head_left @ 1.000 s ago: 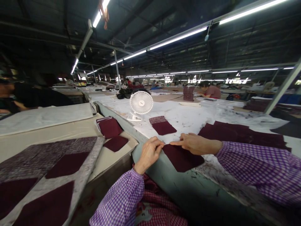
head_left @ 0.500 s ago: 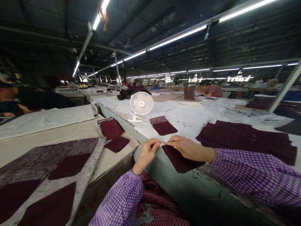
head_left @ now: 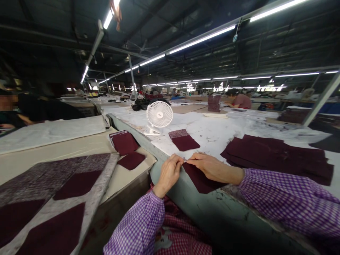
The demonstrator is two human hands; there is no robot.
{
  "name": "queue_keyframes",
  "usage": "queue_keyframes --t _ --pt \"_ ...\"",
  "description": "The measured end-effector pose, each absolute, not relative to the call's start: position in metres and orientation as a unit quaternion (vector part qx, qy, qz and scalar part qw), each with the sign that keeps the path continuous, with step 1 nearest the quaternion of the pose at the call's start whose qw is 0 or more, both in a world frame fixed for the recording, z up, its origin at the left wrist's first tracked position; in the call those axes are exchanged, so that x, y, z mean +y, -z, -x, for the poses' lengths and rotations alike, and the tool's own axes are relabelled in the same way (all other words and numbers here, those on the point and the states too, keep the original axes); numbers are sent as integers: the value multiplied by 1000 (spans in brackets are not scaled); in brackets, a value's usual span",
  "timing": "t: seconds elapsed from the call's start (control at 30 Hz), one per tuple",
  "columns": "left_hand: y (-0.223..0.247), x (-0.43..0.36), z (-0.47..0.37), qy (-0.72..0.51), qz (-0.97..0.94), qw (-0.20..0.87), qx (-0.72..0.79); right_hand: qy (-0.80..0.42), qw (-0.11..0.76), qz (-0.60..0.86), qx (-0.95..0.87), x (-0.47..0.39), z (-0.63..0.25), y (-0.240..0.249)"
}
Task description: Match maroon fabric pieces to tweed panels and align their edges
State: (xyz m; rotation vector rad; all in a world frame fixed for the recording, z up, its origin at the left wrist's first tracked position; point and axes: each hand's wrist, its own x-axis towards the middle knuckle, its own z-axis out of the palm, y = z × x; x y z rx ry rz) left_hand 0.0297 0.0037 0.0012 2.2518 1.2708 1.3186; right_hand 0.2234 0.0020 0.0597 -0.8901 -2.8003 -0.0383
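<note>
Burgundy cloth (head_left: 202,181), matte, flat and straight-edged, lies at the near edge of the surface (head_left: 209,132), its long axis slanting from an upper-left corner at the fingertips toward the lower right. Left hand (head_left: 168,172) pinches thumb against finger at that corner, on something too small to make out, while the right hand (head_left: 209,167) lies over the cloth, fingers bunched, its grip unclear. Beyond sit a two-tone piece (head_left: 183,140) with a speckled knit band and a round-caged white plastic fan (head_left: 159,114).

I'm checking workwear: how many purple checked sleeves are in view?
2: left sleeve, below the left hand; right sleeve, right of the right hand. Others may be hidden.
</note>
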Motion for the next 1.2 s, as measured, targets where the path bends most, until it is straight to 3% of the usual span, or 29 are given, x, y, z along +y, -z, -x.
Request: queue_keyframes --t 0.27,0.37,0.5,0.6,0.77,0.93,1.1,1.2 --pt "2 9 -25 -526 -696 217 438 61 36 281 -957 -2 -216 -68" --pt "0 13 -21 -547 -683 180 449 13 59 292 -955 5 -221 -69" --pt "-11 29 -23 -510 -732 82 445 -80 112 426 -894 22 -237 -67" --pt "-22 53 -34 -455 -772 66 439 -152 80 456 -873 27 -246 -77" --pt "-35 106 -39 -473 -670 149 552 -169 42 446 -878 31 -281 -124" --pt "-41 149 -34 -467 -659 212 550 -209 41 496 -842 43 -365 -152" --pt "-37 163 -50 -483 -648 252 532 -100 49 636 -764 60 -430 -144" --pt "-39 159 -64 -506 -641 257 517 -24 60 645 -761 63 -429 -141"
